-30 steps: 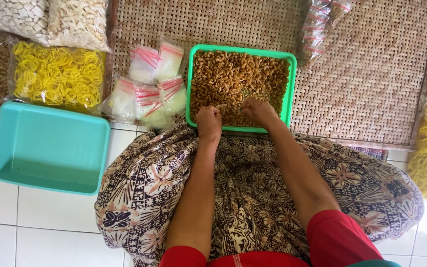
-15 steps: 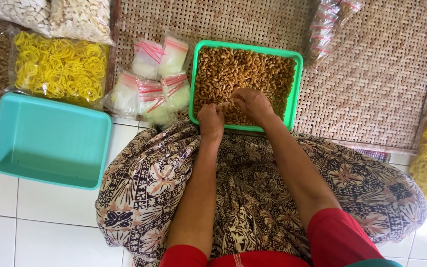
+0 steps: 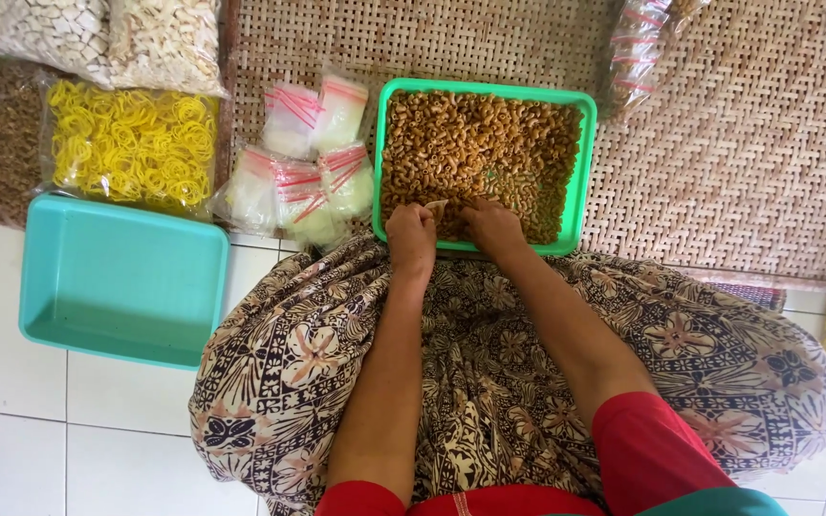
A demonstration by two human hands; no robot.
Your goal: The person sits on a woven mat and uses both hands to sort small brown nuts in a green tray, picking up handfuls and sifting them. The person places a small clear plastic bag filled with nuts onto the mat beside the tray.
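Note:
A green tray (image 3: 580, 153) full of small brown curled snacks (image 3: 489, 143) lies on a woven mat in front of my lap. Both hands rest at the tray's near edge, close together. My left hand (image 3: 411, 235) is closed on a small clear plastic bag (image 3: 437, 205). My right hand (image 3: 492, 225) has its fingers curled at the bag's other side, over the snacks. Most of the bag is hidden between the hands.
A pile of clear zip bags with red strips (image 3: 303, 172) lies left of the tray. A turquoise tub (image 3: 121, 277) sits on the white tile floor at left. Behind it are bags of yellow rings (image 3: 131, 143) and pale crackers (image 3: 97, 33). A woven mat (image 3: 738, 143) spreads to the right.
My right hand has drawn back from the snacks toward my left hand. Both hands now meet at the tray's near edge, around the small bag.

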